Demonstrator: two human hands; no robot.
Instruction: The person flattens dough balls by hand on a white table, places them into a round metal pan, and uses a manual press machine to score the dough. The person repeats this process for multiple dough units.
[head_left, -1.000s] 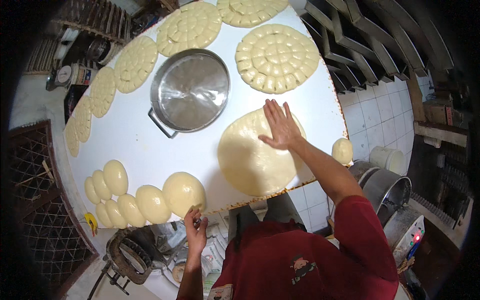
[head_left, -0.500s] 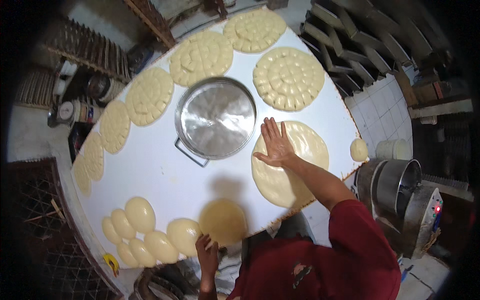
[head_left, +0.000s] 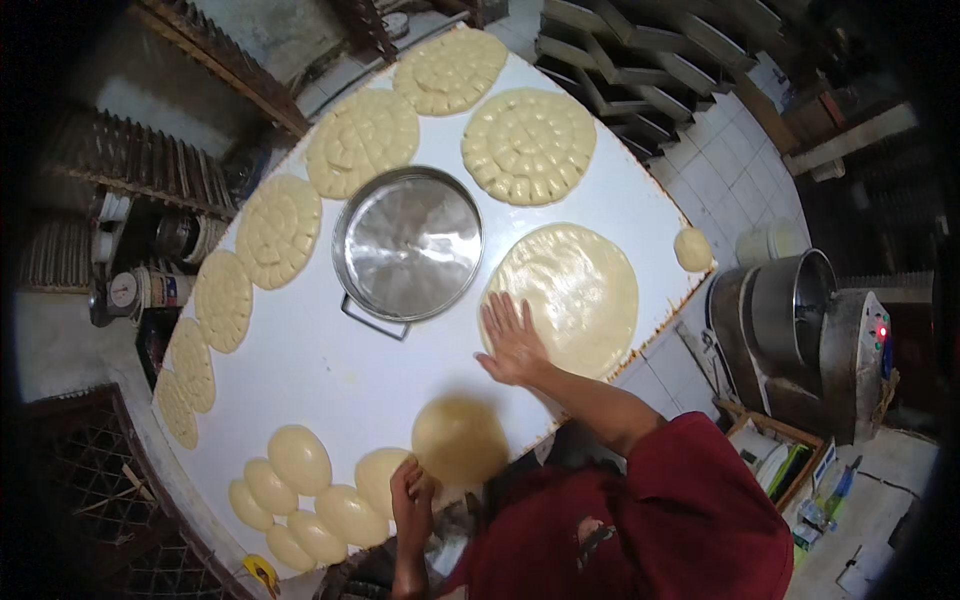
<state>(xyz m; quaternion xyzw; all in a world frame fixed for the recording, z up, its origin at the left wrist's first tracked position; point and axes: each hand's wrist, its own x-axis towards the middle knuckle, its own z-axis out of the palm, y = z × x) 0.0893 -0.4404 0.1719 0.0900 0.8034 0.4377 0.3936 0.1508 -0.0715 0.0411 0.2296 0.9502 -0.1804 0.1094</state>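
Note:
My right hand (head_left: pixel 515 340) lies flat with fingers spread on the lower-left edge of a wide, flattened disc of glossy yellow dough (head_left: pixel 570 285) on a white table (head_left: pixel 370 375). Nothing is in its grip. My left hand (head_left: pixel 411 495) hangs at the near table edge, fingers curled in, with nothing visible in them. Beside it are a smooth dough ball (head_left: pixel 380 480) and a rounder piece of dough (head_left: pixel 460 440) in shadow.
Scored dough rounds (head_left: pixel 528 146) line the far and left sides. A round metal pan (head_left: pixel 408 243) with a handle stands mid-table. Several dough balls (head_left: pixel 299 460) cluster near left, by a yellow tool (head_left: pixel 262 572). A small dough ball (head_left: pixel 692 249) sits at the right corner; a mixer (head_left: pixel 790 310) stands beyond.
My right hand has slid from the disc's upper-left part down to its lower-left edge. My left hand's fingers have curled in more. The whole view has shifted and turned slightly.

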